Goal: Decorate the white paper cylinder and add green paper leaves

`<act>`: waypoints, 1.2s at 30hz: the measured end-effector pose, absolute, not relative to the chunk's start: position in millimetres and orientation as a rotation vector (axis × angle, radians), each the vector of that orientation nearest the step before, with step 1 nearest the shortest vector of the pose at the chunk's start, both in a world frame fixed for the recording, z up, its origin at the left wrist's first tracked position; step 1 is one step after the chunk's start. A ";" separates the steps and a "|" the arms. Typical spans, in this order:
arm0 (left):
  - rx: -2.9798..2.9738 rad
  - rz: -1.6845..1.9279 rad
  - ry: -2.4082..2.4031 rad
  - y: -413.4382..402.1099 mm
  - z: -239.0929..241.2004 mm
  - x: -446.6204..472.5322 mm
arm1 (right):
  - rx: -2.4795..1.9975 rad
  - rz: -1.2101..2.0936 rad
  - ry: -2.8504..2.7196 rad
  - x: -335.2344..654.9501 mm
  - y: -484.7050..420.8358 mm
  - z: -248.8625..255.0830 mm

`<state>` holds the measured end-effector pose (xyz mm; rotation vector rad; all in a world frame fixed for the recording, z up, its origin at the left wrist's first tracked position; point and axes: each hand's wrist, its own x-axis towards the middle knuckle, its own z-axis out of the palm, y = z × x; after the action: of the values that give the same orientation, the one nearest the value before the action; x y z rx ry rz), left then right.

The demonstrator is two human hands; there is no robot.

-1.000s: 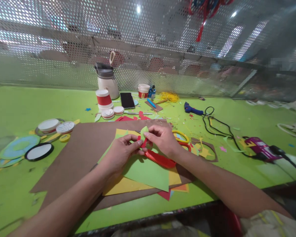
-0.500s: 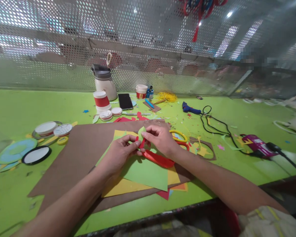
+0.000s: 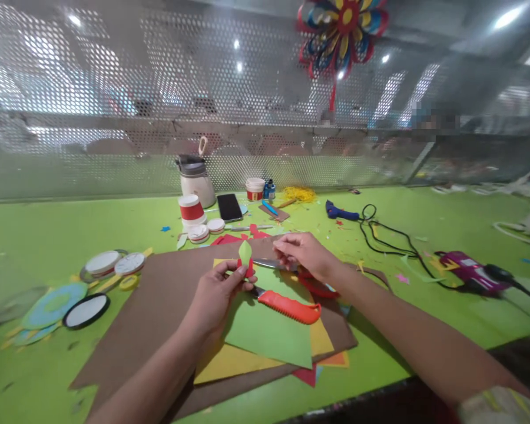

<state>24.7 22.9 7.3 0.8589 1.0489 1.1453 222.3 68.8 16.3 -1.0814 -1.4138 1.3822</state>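
My left hand [image 3: 224, 288] is closed, thumb and fingers pinching a small paper cutout [image 3: 245, 252] with a pointed green leaf-like top and a red lower part. The cutout stands upright above the fingers. My right hand [image 3: 304, 252] is off to its right, fingertips drawn together; whatever they may hold is too small to make out. Below that hand lie scissors [image 3: 271, 264], blades pointing left, handles partly covered. A utility knife [image 3: 287, 307] with an orange-red handle rests on a light green paper sheet [image 3: 265, 338], its tip end close to my left fingers.
Brown cardboard [image 3: 159, 294] lies under the sheets. White lids [image 3: 102, 262] and blue-green paper rings [image 3: 55, 303] are at left. Behind stand a kettle-like jug [image 3: 196, 184], a red-white tub [image 3: 191, 211] and a phone [image 3: 229, 207]. A blue glue gun [image 3: 342, 211] and its cord lie right.
My right hand has let go of the cutout and moved right, over the scissors. The left hand keeps the cutout. The view has tilted upward.
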 end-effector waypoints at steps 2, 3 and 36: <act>0.853 1.161 1.068 22.1 7.3 24.3 | -1.103 1.392 -1.459 227.4 73.3 16.1; 0.850 1.163 1.077 21.6 7.5 24.4 | -1.112 1.390 -1.478 228.8 74.8 16.4; 0.992 0.900 1.062 18.4 12.3 29.8 | -1.163 1.262 -1.794 210.6 74.6 11.2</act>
<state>29.8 18.4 12.3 0.9916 1.0621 0.8998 210.6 74.6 11.2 -1.1631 -1.7945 1.2622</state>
